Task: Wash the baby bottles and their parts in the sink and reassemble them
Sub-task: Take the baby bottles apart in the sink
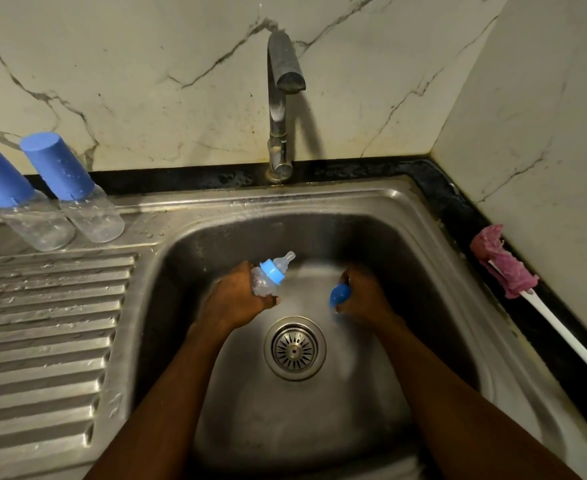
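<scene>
Left grip [236, 301] is curled round a bottle [267, 277], held low in the sink [406, 244]. Right grip [366, 299] is curled round a blue cap [339, 295]. Two capped bottles [77, 202] are stood on the worktop [42, 323], well left.

Dim, yellowish light falling from the upper left; wide-angle view.
The tap [280, 109] casts a soft shadow rightward onto the marble wall [146, 81]. The sink [406, 216] is darkest along its far side, and glare streaks its draining ridges [42, 306]. Motion blur smears the right hand [364, 296]. Straight edges bow near the borders.
</scene>
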